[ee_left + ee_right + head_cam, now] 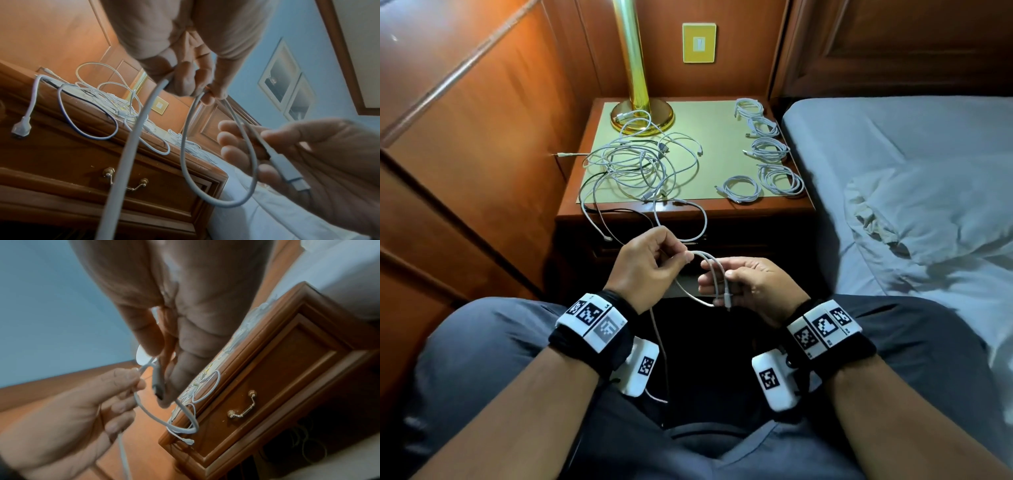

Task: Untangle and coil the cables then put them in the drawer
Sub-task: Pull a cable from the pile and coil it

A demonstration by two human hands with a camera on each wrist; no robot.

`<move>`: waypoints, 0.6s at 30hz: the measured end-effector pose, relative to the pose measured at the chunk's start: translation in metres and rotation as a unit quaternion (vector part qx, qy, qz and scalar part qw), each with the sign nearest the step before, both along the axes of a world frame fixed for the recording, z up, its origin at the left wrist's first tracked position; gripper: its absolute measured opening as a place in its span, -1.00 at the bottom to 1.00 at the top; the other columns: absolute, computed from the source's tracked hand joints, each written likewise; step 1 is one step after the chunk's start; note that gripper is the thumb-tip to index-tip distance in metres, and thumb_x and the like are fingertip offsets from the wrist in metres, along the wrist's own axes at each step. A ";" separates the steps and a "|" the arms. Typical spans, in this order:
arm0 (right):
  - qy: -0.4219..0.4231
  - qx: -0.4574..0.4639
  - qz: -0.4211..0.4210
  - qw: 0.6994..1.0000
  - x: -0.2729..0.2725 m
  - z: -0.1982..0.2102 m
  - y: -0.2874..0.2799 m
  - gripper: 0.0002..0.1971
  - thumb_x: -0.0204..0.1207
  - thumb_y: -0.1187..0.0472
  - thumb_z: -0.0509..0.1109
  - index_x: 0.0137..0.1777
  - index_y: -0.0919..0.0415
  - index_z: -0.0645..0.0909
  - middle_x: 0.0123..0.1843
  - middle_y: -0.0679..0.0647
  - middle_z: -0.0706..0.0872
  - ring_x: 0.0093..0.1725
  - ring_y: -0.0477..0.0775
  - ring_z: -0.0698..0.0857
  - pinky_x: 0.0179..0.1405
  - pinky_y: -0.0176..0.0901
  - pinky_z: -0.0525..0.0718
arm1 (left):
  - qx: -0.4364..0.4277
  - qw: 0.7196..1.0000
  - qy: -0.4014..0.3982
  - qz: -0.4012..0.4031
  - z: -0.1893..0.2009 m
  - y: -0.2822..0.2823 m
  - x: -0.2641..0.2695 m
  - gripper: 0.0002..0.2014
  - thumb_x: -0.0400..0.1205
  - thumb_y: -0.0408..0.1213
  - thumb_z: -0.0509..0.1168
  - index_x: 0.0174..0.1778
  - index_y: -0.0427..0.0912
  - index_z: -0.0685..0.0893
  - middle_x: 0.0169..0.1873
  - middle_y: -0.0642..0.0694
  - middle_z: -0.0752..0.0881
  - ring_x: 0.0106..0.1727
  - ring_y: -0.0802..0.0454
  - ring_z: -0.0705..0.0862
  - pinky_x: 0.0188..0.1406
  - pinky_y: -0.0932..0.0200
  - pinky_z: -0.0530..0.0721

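Coiling this one well starts with the nightstand (774, 205) beyond both sets of fingertips, since the working cable's free length seems to run back up toward its front edge. On its top, ahead of the left fingers, lies the tangle of cables (633, 164), with several strands drooping over the front; ahead of the right fingers, five finished coils (770, 150) lie in a row beside the bed (893, 154). The drawer (127, 180) below is closed, so stowing comes later.

Nearer in, the left hand (650, 263) pinches the white cable (709, 274) between thumb and forefinger, the other fingers curled loosely. The right hand (753, 284) has its fingers only slightly bent, and the first small loop hangs across them with the thumb holding the connector end (287, 175) against the palm side.

My judgement: feed slack from the left pinch in even lengths, lay each turn over the right fingers at the same size as the first, and keep the connector trapped under the thumb. If the trailing length snags in the tangle, stop and free it rather than pull.
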State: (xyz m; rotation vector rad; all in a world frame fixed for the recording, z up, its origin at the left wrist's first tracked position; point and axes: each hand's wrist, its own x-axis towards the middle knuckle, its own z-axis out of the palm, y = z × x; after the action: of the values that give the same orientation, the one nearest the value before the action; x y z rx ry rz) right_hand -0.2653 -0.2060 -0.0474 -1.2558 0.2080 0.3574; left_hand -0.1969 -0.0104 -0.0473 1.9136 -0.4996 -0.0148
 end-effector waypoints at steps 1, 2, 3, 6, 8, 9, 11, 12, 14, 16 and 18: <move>0.001 0.010 0.010 1.000 -0.001 0.000 -0.001 -0.64 0.69 0.51 0.06 0.25 0.30 0.67 0.09 0.27 0.82 0.11 0.25 0.81 0.03 -0.03 0.77 | -0.010 1.000 0.003 0.005 0.001 0.000 0.000 -0.84 0.55 -0.34 0.55 -0.23 -0.20 0.68 -0.29 -0.15 0.75 -0.28 -0.24 0.66 -0.26 -0.04 0.65; -0.001 0.021 0.019 1.000 -0.002 0.001 -0.003 -0.66 0.69 0.51 0.11 0.28 0.31 0.65 0.14 0.27 0.81 0.16 0.24 0.81 0.09 -0.02 0.77 | -0.018 1.000 0.003 0.009 0.002 0.000 -0.001 -0.84 0.55 -0.35 0.55 -0.23 -0.22 0.68 -0.29 -0.17 0.75 -0.29 -0.26 0.66 -0.28 -0.04 0.65; -0.007 0.031 0.025 0.999 -0.003 0.001 -0.004 -0.69 0.69 0.49 0.17 0.30 0.31 0.64 0.18 0.29 0.80 0.20 0.25 0.79 0.13 -0.03 0.77 | -0.023 1.000 0.001 0.013 0.003 0.000 -0.001 -0.84 0.55 -0.36 0.55 -0.23 -0.23 0.68 -0.29 -0.17 0.75 -0.29 -0.28 0.66 -0.29 -0.06 0.65; -0.013 0.027 0.028 0.999 -0.008 0.004 -0.004 -0.71 0.63 0.42 0.33 0.33 0.29 0.65 0.17 0.29 0.81 0.18 0.24 0.80 -0.07 -0.17 0.82 | -0.038 0.999 -0.001 0.018 0.005 0.000 -0.002 -0.85 0.54 -0.37 0.56 -0.23 -0.25 0.69 -0.29 -0.11 0.77 -0.28 -0.31 0.67 -0.27 -0.09 0.67; -0.026 -0.022 0.027 0.999 -0.009 0.005 -0.004 -0.71 0.60 0.37 0.41 0.31 0.27 0.67 0.11 0.26 0.83 0.08 0.18 0.83 -0.30 -0.25 0.78 | -0.050 0.999 0.005 0.017 0.007 -0.001 -0.004 -0.85 0.54 -0.38 0.56 -0.22 -0.27 0.70 -0.29 -0.08 0.77 -0.26 -0.26 0.70 -0.22 -0.07 0.69; -0.044 -0.057 0.026 0.997 -0.009 0.004 -0.003 -0.73 0.59 0.36 0.44 0.28 0.27 0.69 0.08 0.25 0.84 0.02 0.15 0.83 -0.38 -0.25 0.76 | -0.052 0.999 0.007 0.015 0.007 -0.001 -0.004 -0.85 0.54 -0.38 0.57 -0.22 -0.26 0.71 -0.29 -0.08 0.77 -0.26 -0.21 0.70 -0.21 -0.04 0.70; -0.092 -0.129 0.022 0.987 -0.008 0.002 -0.003 -0.79 0.58 0.38 0.46 0.19 0.26 0.72 0.00 0.25 0.84 -0.11 0.13 0.80 -0.50 -0.24 0.71 | -0.039 0.999 0.005 0.011 0.007 -0.001 -0.006 -0.86 0.54 -0.35 0.57 -0.22 -0.23 0.71 -0.29 -0.10 0.76 -0.31 -0.01 0.68 -0.23 0.13 0.67; -0.110 -0.159 0.016 0.981 -0.008 0.001 -0.002 -0.83 0.57 0.39 0.47 0.14 0.27 0.72 -0.07 0.24 0.82 -0.19 0.11 0.77 -0.54 -0.23 0.69 | -0.028 1.000 0.003 0.008 0.008 -0.001 -0.007 -0.86 0.54 -0.34 0.56 -0.22 -0.22 0.72 -0.29 -0.12 0.76 -0.32 0.05 0.67 -0.26 0.21 0.65; -0.131 -0.194 0.001 0.972 -0.006 -0.004 -0.001 -0.90 0.56 0.39 0.49 0.03 0.29 0.69 -0.19 0.17 0.77 -0.31 0.04 0.71 -0.58 -0.21 0.66 | -0.027 0.999 0.025 -0.005 0.009 -0.002 -0.009 -0.87 0.57 -0.34 0.54 -0.19 -0.23 0.71 -0.29 -0.15 0.78 -0.32 0.00 0.72 -0.30 0.24 0.65; -0.149 -0.228 -0.009 0.962 -0.005 -0.009 -0.001 -0.92 0.55 0.35 0.51 -0.03 0.26 0.65 -0.25 0.09 0.72 -0.40 0.06 0.65 -0.61 -0.16 0.64 | -0.053 0.995 0.080 -0.025 0.011 -0.005 -0.012 -0.87 0.59 -0.37 0.51 -0.14 -0.28 0.67 -0.30 -0.14 0.79 -0.34 -0.10 0.81 -0.36 0.20 0.71; -0.156 -0.281 -0.017 0.947 -0.004 -0.012 -0.002 -0.92 0.56 0.30 0.50 -0.07 0.18 0.64 -0.28 0.07 0.69 -0.46 0.12 0.62 -0.59 -0.11 0.62 | -0.065 0.991 0.112 -0.041 0.012 -0.007 -0.015 -0.86 0.59 -0.39 0.50 -0.12 -0.32 0.65 -0.33 -0.09 0.76 -0.39 -0.14 0.82 -0.41 0.13 0.76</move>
State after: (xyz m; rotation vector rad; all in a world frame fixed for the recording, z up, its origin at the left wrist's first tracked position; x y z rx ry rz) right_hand -0.2692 -0.2085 -0.0599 -1.8491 0.0571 0.0600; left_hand -0.2118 -0.0173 -0.0357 1.7370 -0.4170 -0.2427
